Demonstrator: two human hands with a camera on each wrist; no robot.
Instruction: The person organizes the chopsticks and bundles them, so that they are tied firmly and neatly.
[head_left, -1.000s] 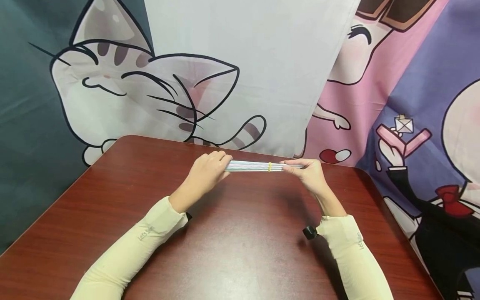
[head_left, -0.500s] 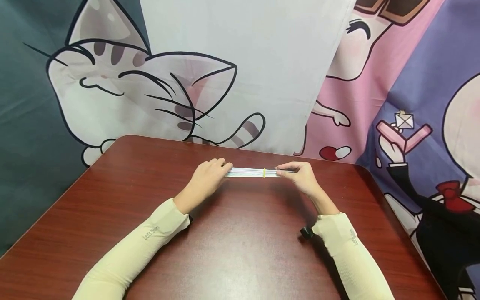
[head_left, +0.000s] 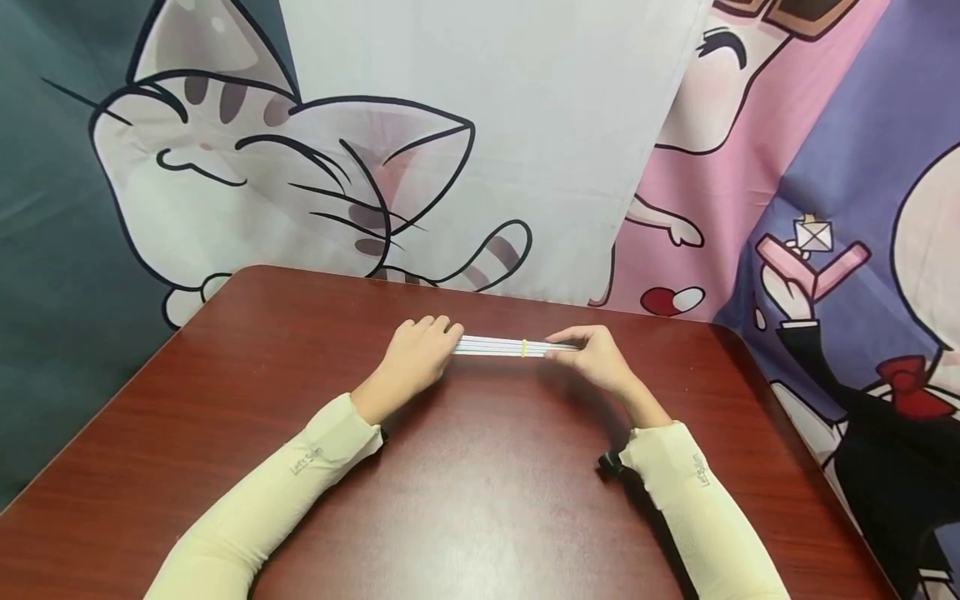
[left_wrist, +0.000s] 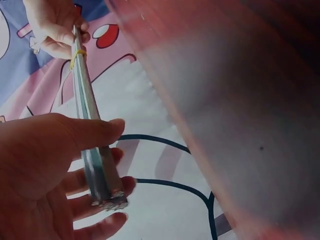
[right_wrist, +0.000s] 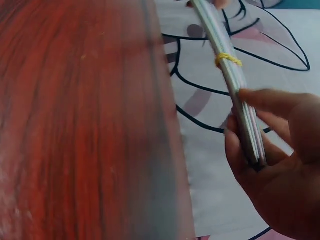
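Held level between both hands is a slim bundle of thin white and pale green strips (head_left: 491,346). A yellow rubber band (right_wrist: 228,60) wraps it, closer to the right hand's end. My left hand (head_left: 418,354) grips the bundle's left end; in the left wrist view its thumb lies across the strips and the fingers curl behind, with the strips' cut ends showing past the thumb. At the other end, my right hand (head_left: 596,358) pinches the bundle between thumb and fingers. The right wrist view shows that end tucked near the palm (right_wrist: 285,195).
Under the hands lies a dark red wooden table (head_left: 465,492) with rounded far corners. Behind it hangs a cloth backdrop (head_left: 525,150) printed with a cartoon cat and other figures. A small black wrist camera (head_left: 611,462) sticks out at the right cuff.
Both hands have brought the bundle slightly lower and nearer in the head view. The right hand and the band have shifted left; both grips stay on the bundle.
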